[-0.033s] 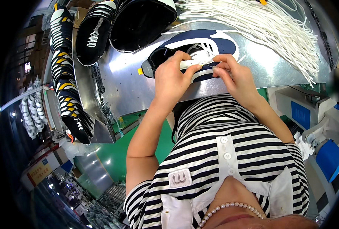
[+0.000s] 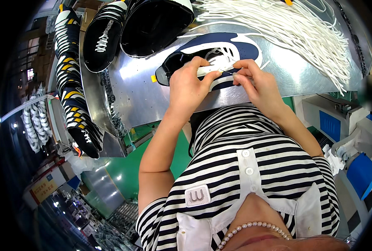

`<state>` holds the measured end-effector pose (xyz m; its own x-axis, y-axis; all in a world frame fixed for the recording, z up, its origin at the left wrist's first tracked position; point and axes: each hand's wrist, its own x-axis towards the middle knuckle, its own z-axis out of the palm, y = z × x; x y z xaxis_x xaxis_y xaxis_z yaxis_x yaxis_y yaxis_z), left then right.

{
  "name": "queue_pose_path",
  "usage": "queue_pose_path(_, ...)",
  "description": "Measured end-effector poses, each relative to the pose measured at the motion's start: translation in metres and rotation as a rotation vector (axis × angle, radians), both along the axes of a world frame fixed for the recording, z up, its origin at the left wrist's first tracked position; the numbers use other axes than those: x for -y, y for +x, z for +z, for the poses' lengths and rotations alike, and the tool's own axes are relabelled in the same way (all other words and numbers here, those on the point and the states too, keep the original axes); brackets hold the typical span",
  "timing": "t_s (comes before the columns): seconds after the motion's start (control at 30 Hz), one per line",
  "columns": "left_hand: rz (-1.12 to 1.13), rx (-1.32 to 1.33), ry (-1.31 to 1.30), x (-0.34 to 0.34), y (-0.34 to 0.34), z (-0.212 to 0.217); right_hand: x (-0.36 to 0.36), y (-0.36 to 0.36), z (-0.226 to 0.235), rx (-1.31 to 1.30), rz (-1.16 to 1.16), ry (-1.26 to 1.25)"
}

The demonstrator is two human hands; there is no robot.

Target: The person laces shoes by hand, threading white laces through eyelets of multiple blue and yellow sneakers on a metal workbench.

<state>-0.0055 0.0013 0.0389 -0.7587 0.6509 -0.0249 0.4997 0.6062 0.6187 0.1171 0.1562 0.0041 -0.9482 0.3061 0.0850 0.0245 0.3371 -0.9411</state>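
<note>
A navy and white shoe upper (image 2: pixel 247 49) lies on its side on the metal table, toe to the right, with a yellow tab at its heel. White shoelace (image 2: pixel 225 53) runs through its opening. My left hand (image 2: pixel 190 85) is closed on the near edge of the upper, thumb and fingers pinching by the eyelets. Beside it, my right hand (image 2: pixel 257 85) is closed in a pinch just over the eyelet row. A thin dark line shows between the two hands. What the right fingertips hold is too small to make out.
A heap of white laces (image 2: pixel 278 37) covers the table's back right. Dark shoe uppers (image 2: pixel 156 29) stand at the back left. A long stack of nested uppers (image 2: pixel 73 79) lines the left side. The metal table's front edge (image 2: pixel 152 119) runs close to my body.
Both hands keep almost the same place. The right fingertips have shifted very slightly, and the dark line between the hands shows a bit more plainly. The shoe upper stays put.
</note>
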Motion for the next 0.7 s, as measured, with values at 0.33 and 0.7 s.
queue_pose_path(0.33, -0.223, -0.374, 0.205, 0.005, 0.004, -0.02, 0.009, -0.019, 0.003, 0.14, -0.021, -0.095)
queue_pose_path(0.7, -0.248, -0.204, 0.255, 0.01, -0.002, -0.021, 0.014, -0.049, -0.015, 0.114, 0.029, -0.177)
